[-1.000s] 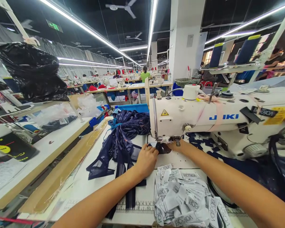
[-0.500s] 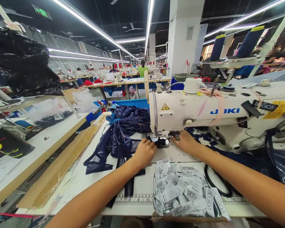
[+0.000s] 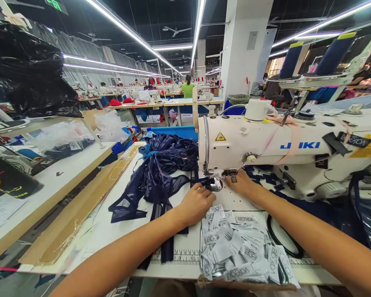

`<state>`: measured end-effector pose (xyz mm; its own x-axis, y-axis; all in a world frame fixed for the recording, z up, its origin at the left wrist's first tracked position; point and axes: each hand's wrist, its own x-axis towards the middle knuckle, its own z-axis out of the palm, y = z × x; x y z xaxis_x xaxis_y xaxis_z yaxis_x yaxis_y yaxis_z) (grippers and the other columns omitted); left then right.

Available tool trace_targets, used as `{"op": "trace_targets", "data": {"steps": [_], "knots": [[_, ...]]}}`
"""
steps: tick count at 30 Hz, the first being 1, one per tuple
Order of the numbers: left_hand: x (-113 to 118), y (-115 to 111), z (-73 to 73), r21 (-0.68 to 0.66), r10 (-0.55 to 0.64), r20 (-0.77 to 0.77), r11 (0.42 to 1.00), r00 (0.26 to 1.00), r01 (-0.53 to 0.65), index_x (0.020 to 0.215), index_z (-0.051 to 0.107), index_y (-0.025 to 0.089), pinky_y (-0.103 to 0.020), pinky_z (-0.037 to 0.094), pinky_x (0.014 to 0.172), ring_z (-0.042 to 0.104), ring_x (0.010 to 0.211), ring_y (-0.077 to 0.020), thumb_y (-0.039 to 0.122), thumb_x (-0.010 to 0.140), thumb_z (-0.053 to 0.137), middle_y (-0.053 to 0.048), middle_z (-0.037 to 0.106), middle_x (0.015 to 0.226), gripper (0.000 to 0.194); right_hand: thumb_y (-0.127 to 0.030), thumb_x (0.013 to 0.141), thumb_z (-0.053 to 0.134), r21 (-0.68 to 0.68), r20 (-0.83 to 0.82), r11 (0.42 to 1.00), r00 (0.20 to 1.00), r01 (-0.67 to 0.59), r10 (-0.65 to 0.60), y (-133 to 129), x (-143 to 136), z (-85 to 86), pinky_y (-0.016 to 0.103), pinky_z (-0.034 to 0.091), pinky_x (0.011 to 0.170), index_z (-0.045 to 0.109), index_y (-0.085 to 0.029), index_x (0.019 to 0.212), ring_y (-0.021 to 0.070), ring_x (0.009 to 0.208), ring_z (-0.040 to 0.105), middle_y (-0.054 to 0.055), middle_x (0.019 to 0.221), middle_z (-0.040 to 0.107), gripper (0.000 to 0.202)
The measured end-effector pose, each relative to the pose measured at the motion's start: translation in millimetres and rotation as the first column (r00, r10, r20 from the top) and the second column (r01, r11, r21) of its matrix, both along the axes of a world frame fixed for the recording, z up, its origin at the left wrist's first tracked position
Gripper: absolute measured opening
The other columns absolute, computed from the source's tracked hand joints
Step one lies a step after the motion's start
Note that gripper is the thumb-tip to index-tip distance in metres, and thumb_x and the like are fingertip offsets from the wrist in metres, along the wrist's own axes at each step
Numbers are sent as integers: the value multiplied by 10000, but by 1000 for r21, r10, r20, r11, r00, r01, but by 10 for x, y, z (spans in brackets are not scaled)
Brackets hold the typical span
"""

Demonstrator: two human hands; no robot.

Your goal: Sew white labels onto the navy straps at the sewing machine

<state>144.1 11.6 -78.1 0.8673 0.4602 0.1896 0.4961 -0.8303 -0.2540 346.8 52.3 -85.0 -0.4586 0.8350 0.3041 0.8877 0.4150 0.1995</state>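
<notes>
A white sewing machine (image 3: 262, 142) stands over the worktable, its needle area above a shiny round metal plate (image 3: 217, 184). My left hand (image 3: 199, 202) is at the left of this plate, fingers bent and closed on the edge of navy mesh fabric (image 3: 160, 177). That fabric lies bunched at the left of the machine, with strips hanging toward the table's front edge. To the right of the needle area is my right hand (image 3: 241, 183), its fingertips hidden behind the machine's parts. What it touches does not show.
A tray heaped with white printed labels (image 3: 241, 247) sits at the table's front, beside a black cord loop (image 3: 284, 237). Small navy pieces (image 3: 262, 175) lie under the machine arm. Thread cones (image 3: 290, 60) stand at right. Cardboard (image 3: 71, 218) borders the table's left.
My left hand has moved slightly right and down, closer to the labels. The right hand stays almost in place. The whole view has shifted a little.
</notes>
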Motion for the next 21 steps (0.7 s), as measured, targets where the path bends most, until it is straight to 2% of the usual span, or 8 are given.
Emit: {"op": "trace_targets", "data": {"steps": [6,9,12,15,17,18,19,21], "knots": [[-139,135,17,55,172,165,982,971,-183,966,571,111,-471,237,993,511,1021,-235,98,803,448,-109,622,988,205,-163,840,405,131,-60,988,994,-78,87,-286,-122,-20,322,404,735,650,-160,875,216,795,585,97,827,665,247],[-146,157,16,-32,217,125,976,968,-215,1006,571,110,-480,272,969,535,971,-234,93,790,455,-110,617,985,245,-184,835,450,73,-94,991,989,-111,118,-318,-199,-63,313,416,739,628,-186,1003,214,818,594,78,902,669,245],[-114,127,19,-131,267,108,959,958,-252,957,595,111,-430,388,839,553,891,-242,91,777,453,-111,611,925,229,-174,849,432,-46,-78,997,996,-56,52,-294,-257,-48,302,428,700,613,-209,1049,207,802,604,68,932,669,272],[-93,93,41,-301,289,241,930,927,-211,842,606,133,-407,410,792,554,878,-247,89,758,449,-102,597,879,183,-176,862,414,-128,-40,992,999,-23,18,-289,-281,13,283,427,649,612,-219,1050,203,789,607,68,932,668,276],[-86,88,76,-484,367,480,868,797,-108,765,572,148,-398,395,839,548,928,-235,75,716,462,-96,577,972,141,-168,857,423,-134,-20,991,1000,-24,22,-297,-280,42,280,423,644,615,-218,1045,210,808,604,75,961,661,273],[-81,92,99,-600,443,592,800,673,1,747,543,154,-384,393,852,546,956,-225,75,699,468,-90,557,1033,119,-156,850,429,-125,-12,992,1000,-29,27,-301,-276,46,281,422,647,616,-215,1041,213,817,602,79,982,655,274],[-72,98,122,-699,543,658,698,522,155,748,512,160,-364,398,852,549,973,-214,81,688,477,-82,537,1077,104,-142,843,434,-111,-7,993,999,-40,39,-302,-270,41,283,422,652,618,-212,1036,216,824,599,82,998,650,276],[-47,112,161,-754,758,597,417,263,508,795,463,173,-322,419,814,579,941,-187,93,668,507,-62,538,1060,157,-119,835,434,-73,-6,995,997,-74,74,-295,-255,10,289,426,668,622,-203,1024,218,834,595,89,1006,644,280]]}}
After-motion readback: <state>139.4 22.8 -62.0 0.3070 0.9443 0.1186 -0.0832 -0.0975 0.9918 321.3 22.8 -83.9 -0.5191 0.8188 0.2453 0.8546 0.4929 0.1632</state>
